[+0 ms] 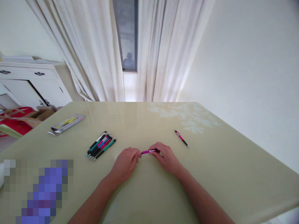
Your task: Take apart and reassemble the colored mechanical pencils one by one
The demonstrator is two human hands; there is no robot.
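Between my two hands, just above the table, is a purple pen (145,152) lying nearly level. The fingers of my left hand (127,160) pinch its left end and cover the tip. My right hand (166,157) grips the other end, where a bit of black shows past the fingertips. To the right lies a pink pen (182,139) with a black grip, its metal point toward me. Left of my hands rests a bunch of pens (102,145) in teal, pink, blue, white and black, side by side with points toward me.
An opened grey and yellow box (67,124) lies at the table's back left. At lower left is a blurred-out blue area (45,193). Curtains (93,49) hang behind the table (149,199), and a white cabinet (30,82) with red bags (17,119) stands to the left.
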